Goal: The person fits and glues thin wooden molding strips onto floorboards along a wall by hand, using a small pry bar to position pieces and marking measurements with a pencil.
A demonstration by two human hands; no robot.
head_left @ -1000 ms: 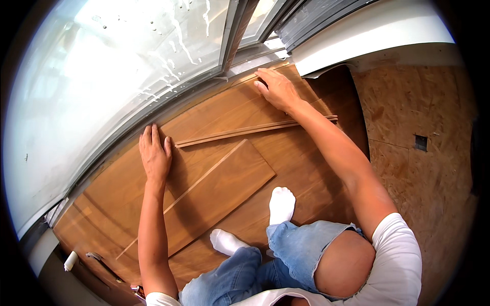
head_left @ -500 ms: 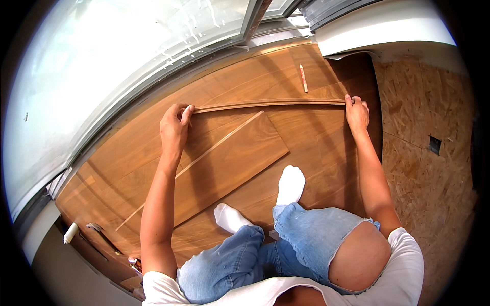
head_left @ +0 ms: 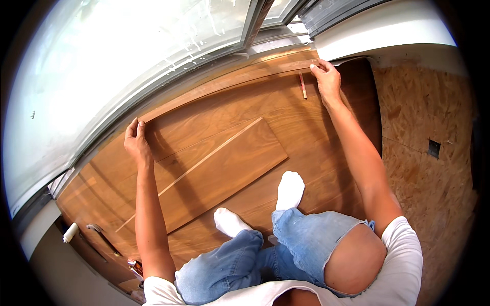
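Note:
A long narrow strip of wood flooring (head_left: 204, 91) spans between my two hands, along the floor's far edge by the glass panel. My left hand (head_left: 137, 143) pinches its left end between thumb and fingers. At the other end, my right hand (head_left: 327, 84) grips the strip near the white wall corner. Just below the strip on the right lies a red and white pencil (head_left: 303, 85). A loose wide plank (head_left: 229, 171) rests on the laid brown flooring, between the strip and my feet.
A large glass panel (head_left: 122, 51) with a dark frame borders the floor at far left. Bare chipboard subfloor (head_left: 423, 107) lies to the right. A metal pry bar (head_left: 104, 238) and a white cylinder (head_left: 71, 232) sit at lower left. My white-socked feet (head_left: 290, 189) stand on the planks.
Both hands have carried the strip away from me toward the glass, the left hand also leftward. The strip has turned, showing its broad face, and now lies along the floor's far edge.

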